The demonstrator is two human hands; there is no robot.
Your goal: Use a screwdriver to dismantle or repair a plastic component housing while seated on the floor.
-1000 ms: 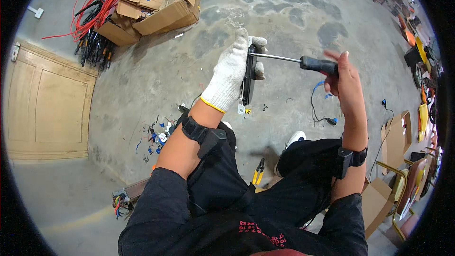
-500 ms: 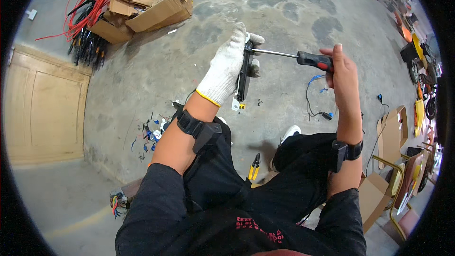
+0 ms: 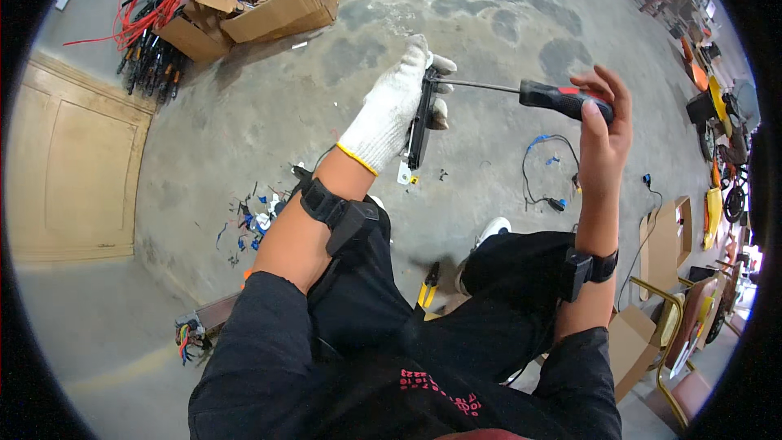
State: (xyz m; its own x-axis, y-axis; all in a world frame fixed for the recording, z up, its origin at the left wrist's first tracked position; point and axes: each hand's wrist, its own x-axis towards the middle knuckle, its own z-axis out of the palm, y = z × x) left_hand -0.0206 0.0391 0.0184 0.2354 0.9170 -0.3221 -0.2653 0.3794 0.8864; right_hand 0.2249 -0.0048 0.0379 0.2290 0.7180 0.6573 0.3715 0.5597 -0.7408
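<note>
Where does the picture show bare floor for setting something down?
Widest patch: the stained floor beyond the screwdriver, right of the boxes. Another, nearly bare, lies between the door, boxes and left hand. Crowded: where the scraps lie, and the right side, with its cartons.

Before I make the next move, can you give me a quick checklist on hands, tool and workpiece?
1. White-gloved left hand holding the long black part: ok.
2. Screwdriver reaching the part's upper end in view: ok.
3. Its tip properly seated: cannot tell, too small to see.
4. Right hand firm on the screwdriver's handle: cannot tell.
5. Right hand gloved: not ok, bare.
6. Yellow-handled pliers clear of both hands: ok, lying apart.
</note>
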